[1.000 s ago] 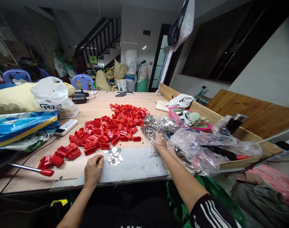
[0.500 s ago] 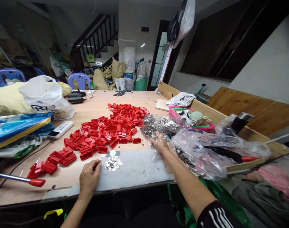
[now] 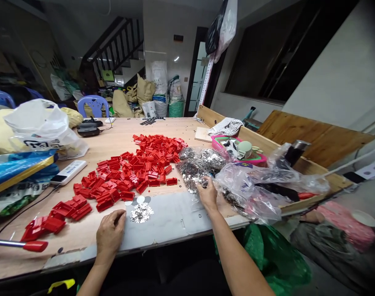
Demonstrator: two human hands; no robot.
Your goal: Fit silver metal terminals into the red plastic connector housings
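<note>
My left hand [image 3: 111, 231] rests at the front of the table with its fingers curled in and the thumb against them; whatever they may hold is hidden. Just right of it lies a loose heap of small flat silver metal pieces [image 3: 141, 212] on a grey sheet [image 3: 171, 218]. Several round discs [image 3: 140, 199] lie behind the heap. My right hand [image 3: 208, 194] is closed at the near edge of a clear plastic bag [image 3: 192, 174] full of small metal pieces, its fingertips partly hidden. A large spread of red plastic housings [image 3: 147, 164] lies beyond my left hand.
Crumpled clear bags [image 3: 245, 181] and a pink basket [image 3: 216, 144] holding a green cup crowd the right side, against a wooden board edge [image 3: 251, 137]. At left are a red-tipped lever [image 3: 35, 246], a white power bank-like device [image 3: 68, 172] and stacked bags [image 3: 45, 127].
My right hand has drawn back slightly towards me at the bag, whose metal pieces show more at the near side. The view has turned right; my left hand stays beside the silver heap.
</note>
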